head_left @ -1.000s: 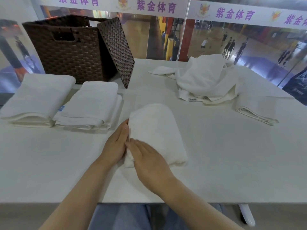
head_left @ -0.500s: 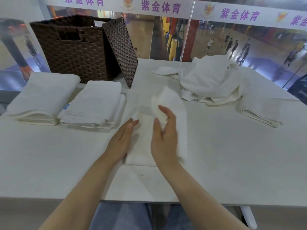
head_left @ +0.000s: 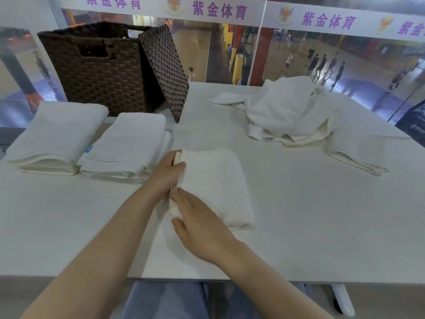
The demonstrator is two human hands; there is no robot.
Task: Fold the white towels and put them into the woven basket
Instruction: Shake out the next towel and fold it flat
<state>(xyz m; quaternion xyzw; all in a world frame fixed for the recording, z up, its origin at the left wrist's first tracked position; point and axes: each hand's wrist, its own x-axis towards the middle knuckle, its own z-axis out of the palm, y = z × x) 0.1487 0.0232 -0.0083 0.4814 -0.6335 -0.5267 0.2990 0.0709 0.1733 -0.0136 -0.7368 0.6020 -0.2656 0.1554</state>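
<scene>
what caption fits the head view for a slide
Both hands pinch the left edge of a folded white towel near the woven basket.

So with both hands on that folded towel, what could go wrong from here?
1. Both hands, left hand and right hand, pinch only the left edge of the towel; lifted that way, it may unfold.
2. The lid leans against the basket; a bump while loading could topple it.
3. The folded stack lies just beside the left hand, so a sweep toward the basket might knock it askew.
</scene>
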